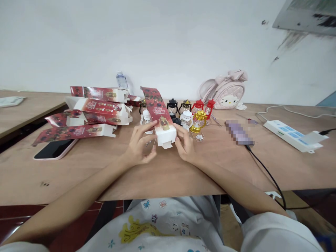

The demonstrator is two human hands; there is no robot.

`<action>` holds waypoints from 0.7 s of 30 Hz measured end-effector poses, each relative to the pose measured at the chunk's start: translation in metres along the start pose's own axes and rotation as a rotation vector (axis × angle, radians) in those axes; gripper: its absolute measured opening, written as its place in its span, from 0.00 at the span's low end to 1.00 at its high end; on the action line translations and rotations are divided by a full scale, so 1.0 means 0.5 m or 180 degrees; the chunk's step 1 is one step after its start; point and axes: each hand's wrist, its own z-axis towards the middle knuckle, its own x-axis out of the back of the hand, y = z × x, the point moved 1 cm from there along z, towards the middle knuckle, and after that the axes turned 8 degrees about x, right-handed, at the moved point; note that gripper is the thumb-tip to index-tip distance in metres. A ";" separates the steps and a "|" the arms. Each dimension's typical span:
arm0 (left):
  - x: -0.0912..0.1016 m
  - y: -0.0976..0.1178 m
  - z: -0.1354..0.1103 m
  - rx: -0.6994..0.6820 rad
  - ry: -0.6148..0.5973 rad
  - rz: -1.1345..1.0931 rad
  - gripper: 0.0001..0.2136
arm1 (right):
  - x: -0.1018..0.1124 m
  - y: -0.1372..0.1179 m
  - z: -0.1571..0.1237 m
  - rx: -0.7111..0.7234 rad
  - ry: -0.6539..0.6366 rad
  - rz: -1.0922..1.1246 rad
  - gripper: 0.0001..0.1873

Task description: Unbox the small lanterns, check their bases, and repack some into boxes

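Note:
Between my two hands is a red printed cardboard box (160, 112) with a lantern picture, held above the table. Its white end, with a small flap sticking out, points toward me, and the long red panel slants away. My left hand (141, 145) grips the box's left side with fingers partly spread. On the right side, the fingers of my right hand (185, 141) press near the white end. Behind the box stand several small lanterns, among them a gold lantern (198, 121), a white lantern (186, 120) and a red lantern (210, 108); the box hides some of them.
Several similar boxes (97, 110) lie piled at left, beside a phone (55, 149). A plastic bottle (121, 80) and a pink bag (229, 94) stand by the wall. On the right are a blurred, cabled device (239, 132) and a power strip (292, 134).

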 end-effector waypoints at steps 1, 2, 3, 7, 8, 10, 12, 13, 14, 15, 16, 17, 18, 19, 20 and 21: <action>0.000 -0.001 0.000 -0.0031 -0.0018 0.0060 0.20 | 0.002 -0.001 0.001 0.0073 0.0067 -0.0157 0.21; 0.001 -0.002 0.001 -0.0082 -0.0029 0.0115 0.19 | 0.004 -0.004 0.002 0.0166 0.0123 -0.0298 0.20; 0.001 -0.003 0.001 -0.0134 -0.0034 0.0164 0.18 | 0.006 -0.008 0.003 0.0256 0.0165 -0.0403 0.18; -0.001 -0.009 -0.001 -0.0238 -0.0009 0.0286 0.16 | 0.013 -0.025 0.008 0.0313 0.0130 -0.0476 0.15; -0.001 -0.010 -0.002 -0.0238 -0.0006 0.0299 0.16 | 0.015 -0.028 0.009 0.0234 0.0095 -0.0479 0.14; -0.003 -0.011 -0.003 -0.0227 -0.0007 0.0313 0.16 | 0.016 -0.032 0.009 0.0058 0.0054 -0.0524 0.13; -0.003 -0.013 -0.002 -0.0216 -0.0016 0.0344 0.15 | 0.016 -0.033 0.008 -0.0045 0.0045 -0.0605 0.13; -0.003 -0.014 -0.002 -0.0222 -0.0027 0.0362 0.14 | 0.016 -0.034 0.007 -0.0051 0.0043 -0.0663 0.13; -0.003 -0.016 -0.002 -0.0236 -0.0043 0.0380 0.14 | 0.015 -0.034 0.007 -0.0033 0.0046 -0.0734 0.14; -0.003 -0.019 -0.002 -0.0262 -0.0066 0.0401 0.15 | 0.014 -0.034 0.007 0.0015 0.0035 -0.0810 0.14; -0.003 -0.022 -0.003 -0.0297 -0.0102 0.0430 0.15 | 0.014 -0.034 0.007 0.0086 0.0023 -0.0888 0.14; -0.003 -0.026 -0.004 -0.0336 -0.0146 0.0472 0.16 | 0.013 -0.034 0.008 0.0175 0.0013 -0.0958 0.15; -0.003 -0.030 -0.005 -0.0369 -0.0186 0.0528 0.16 | 0.013 -0.034 0.009 0.0292 0.0005 -0.1010 0.15; -0.003 -0.034 -0.008 -0.0390 -0.0208 0.0601 0.16 | 0.013 -0.034 0.011 0.0412 -0.0008 -0.1036 0.16; -0.004 -0.038 -0.010 -0.0401 -0.0208 0.0691 0.16 | 0.013 -0.034 0.012 0.0515 -0.0026 -0.1039 0.17; -0.005 -0.042 -0.013 -0.0404 -0.0179 0.0791 0.16 | 0.014 -0.033 0.014 0.0598 -0.0045 -0.1028 0.18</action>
